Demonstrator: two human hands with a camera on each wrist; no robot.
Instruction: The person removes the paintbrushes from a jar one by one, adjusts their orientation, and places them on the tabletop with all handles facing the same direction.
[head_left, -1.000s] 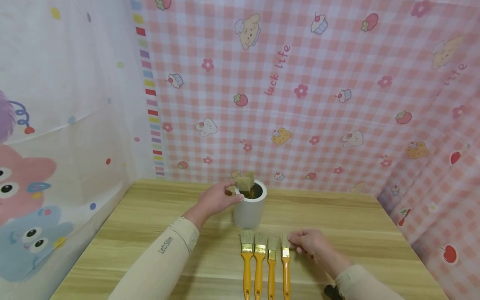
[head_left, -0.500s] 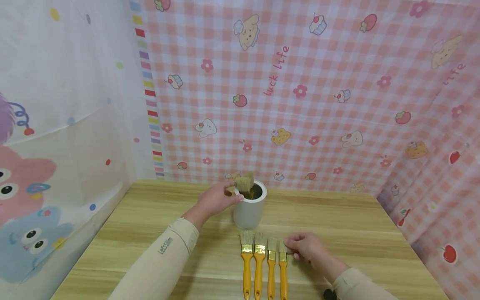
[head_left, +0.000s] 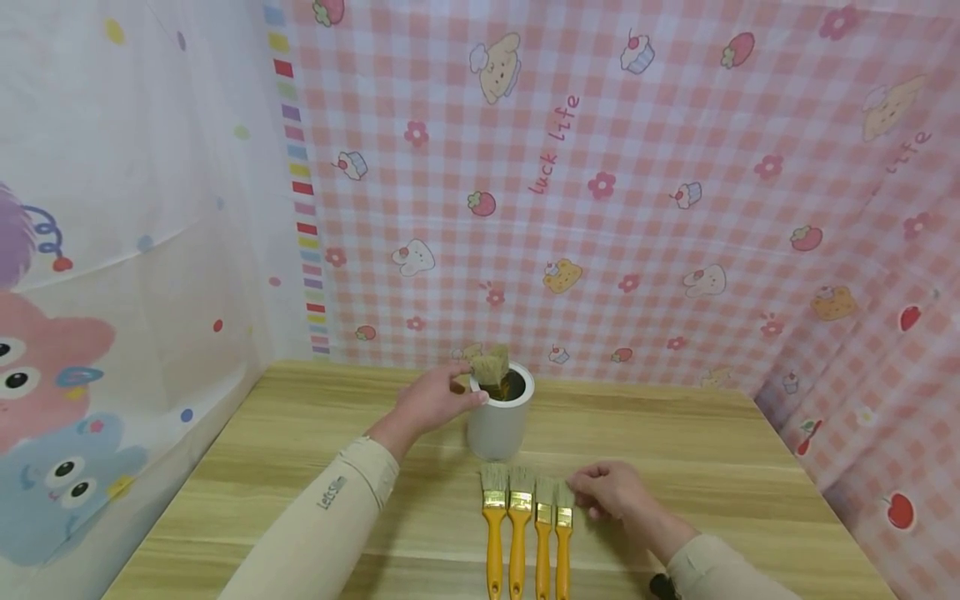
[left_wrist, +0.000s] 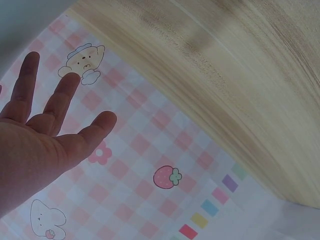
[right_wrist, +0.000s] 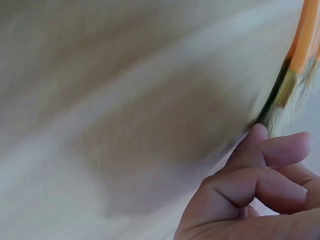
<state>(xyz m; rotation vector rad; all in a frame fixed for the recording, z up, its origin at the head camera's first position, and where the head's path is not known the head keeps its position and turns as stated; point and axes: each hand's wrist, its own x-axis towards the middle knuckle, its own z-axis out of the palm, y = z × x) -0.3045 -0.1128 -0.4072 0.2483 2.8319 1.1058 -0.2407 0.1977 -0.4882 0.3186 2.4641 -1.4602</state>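
A light grey cylindrical container (head_left: 497,433) stands towards the back of the table, bristles of paintbrushes (head_left: 491,368) poking out at its left rim. My left hand (head_left: 435,398) touches the container's left side, thumb at the front rim; the left wrist view shows fingers (left_wrist: 65,95) spread and fairly straight. In front lie several orange-handled paintbrushes side by side, bristles away from me. My right hand (head_left: 618,493) pinches the bristle end of the rightmost paintbrush (head_left: 564,533) with thumb and fingertip. That brush's ferrule (right_wrist: 287,89) shows beside my fingers in the right wrist view.
The wooden table (head_left: 315,467) meets a pink checked cloth (head_left: 570,217) close behind the container and a white printed cloth (head_left: 165,250) at left. A small dark object (head_left: 662,586) lies partly hidden by my right sleeve at the front.
My right hand has shifted the rightmost paintbrush left and slightly towards me, closing the gap to its neighbour. My left hand and the container have stayed in place.
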